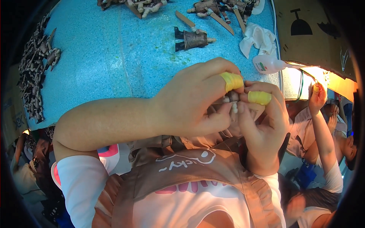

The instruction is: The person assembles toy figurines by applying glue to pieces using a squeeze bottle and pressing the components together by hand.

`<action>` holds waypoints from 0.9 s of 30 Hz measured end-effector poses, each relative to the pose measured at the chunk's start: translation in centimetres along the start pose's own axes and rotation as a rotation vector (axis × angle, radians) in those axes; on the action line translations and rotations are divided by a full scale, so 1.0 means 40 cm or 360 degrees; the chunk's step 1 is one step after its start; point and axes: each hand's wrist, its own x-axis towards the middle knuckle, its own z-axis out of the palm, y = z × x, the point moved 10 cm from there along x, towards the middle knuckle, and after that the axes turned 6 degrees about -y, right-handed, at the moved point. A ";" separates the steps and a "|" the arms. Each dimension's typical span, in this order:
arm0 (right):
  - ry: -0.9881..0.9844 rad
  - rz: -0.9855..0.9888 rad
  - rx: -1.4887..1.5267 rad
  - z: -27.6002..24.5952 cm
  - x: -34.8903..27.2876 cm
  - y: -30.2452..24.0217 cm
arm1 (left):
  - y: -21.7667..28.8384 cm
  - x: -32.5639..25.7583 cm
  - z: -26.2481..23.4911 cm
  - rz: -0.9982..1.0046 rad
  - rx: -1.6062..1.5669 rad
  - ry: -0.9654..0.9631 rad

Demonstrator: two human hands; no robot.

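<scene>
Nearest, in front of the brown apron [146, 180], the left hand [195, 100] and right hand [266, 119] pinch a small brown-and-pale figure piece [234, 97] between their fingertips. It looks light, stiff and thin enough to snap; its thicker brown part seems the safer hold. Beyond, a translucent squeeze bottle [267, 65] lies near the desk [95, 64] edge, contents unclear; farther off lies a brown figure [195, 40]
</scene>
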 end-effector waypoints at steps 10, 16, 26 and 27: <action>-0.0003 -0.0192 -0.0190 -0.007 -0.023 -0.015 | -0.077 -0.032 0.086 -0.0656 -0.1436 -0.0163; -0.0981 -0.1424 -0.1181 0.141 0.151 -0.252 | -0.037 -0.018 0.003 -0.0421 -0.0221 -0.0202; -0.0952 -0.1219 -0.1225 0.275 0.207 -0.126 | -0.079 -0.009 0.052 -0.0611 -0.1138 -0.0117; -0.0968 -0.1230 -0.1220 0.278 0.209 -0.125 | -0.080 -0.009 0.062 -0.0604 -0.1130 -0.0198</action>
